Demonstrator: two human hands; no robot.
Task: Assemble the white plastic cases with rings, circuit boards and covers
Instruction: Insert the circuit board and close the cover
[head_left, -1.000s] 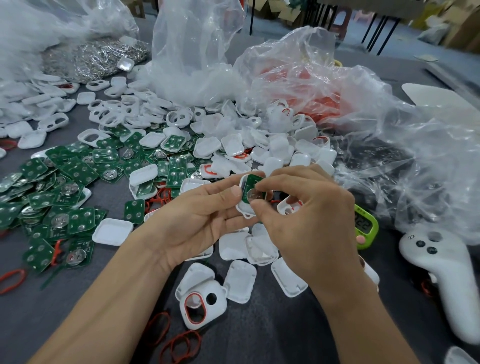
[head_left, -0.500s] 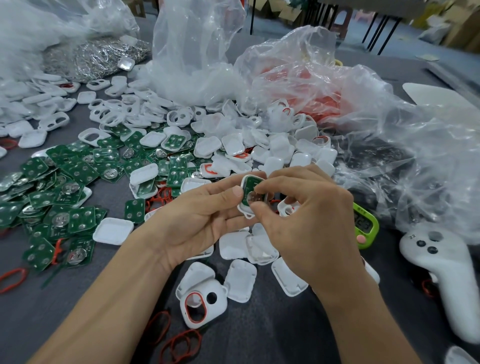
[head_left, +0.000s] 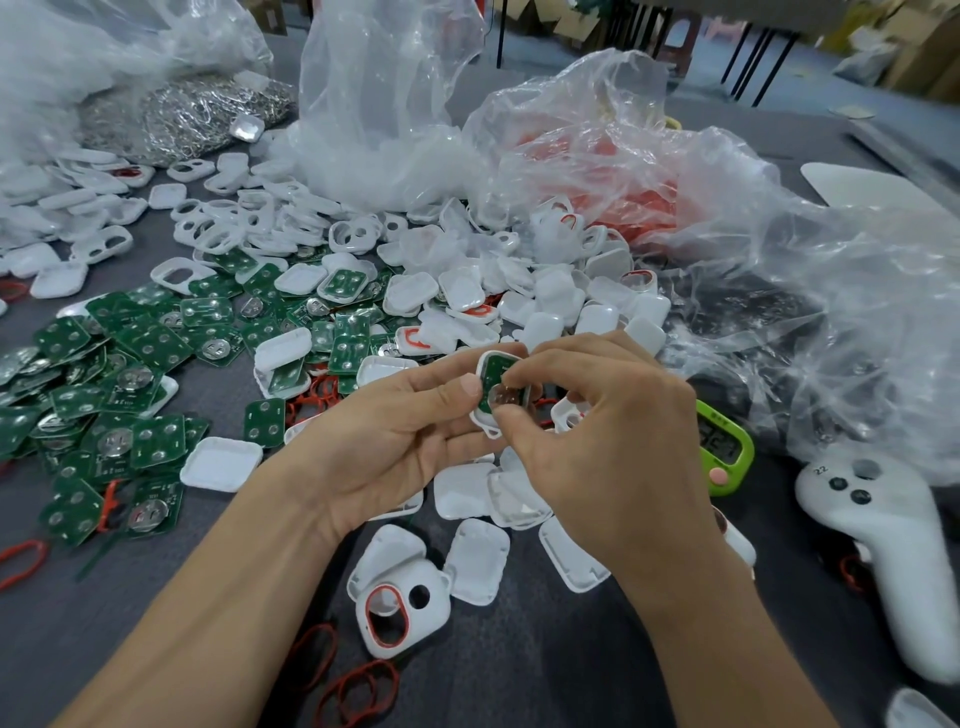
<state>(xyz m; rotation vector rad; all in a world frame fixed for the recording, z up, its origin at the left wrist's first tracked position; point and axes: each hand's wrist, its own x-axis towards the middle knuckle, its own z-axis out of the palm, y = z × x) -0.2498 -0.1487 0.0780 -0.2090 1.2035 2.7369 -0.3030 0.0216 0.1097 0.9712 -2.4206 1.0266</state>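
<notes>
Our left hand (head_left: 395, 436) grips a case (head_left: 489, 357) over the table (head_left: 519, 680). Our right hand (head_left: 608, 441) pinches the board (head_left: 494, 372) seated in it. Loose boards (head_left: 150, 340) lie left, covers (head_left: 464, 489) beneath.

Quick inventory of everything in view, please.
held case: one, white, green board inside, between hands
circuit boards: many, green, heaped left
case shells, covers: many, white, centre and far left
ringed shell: one, white with red ring, near edge
loose rings: several, red, near edge
metal parts: heap, silver, far left
plastic bags: several, clear, back and right
timer: one, green, right of hands
controller: one, white, right
left hand: one, grips held case
right hand: one, pinches held case
</notes>
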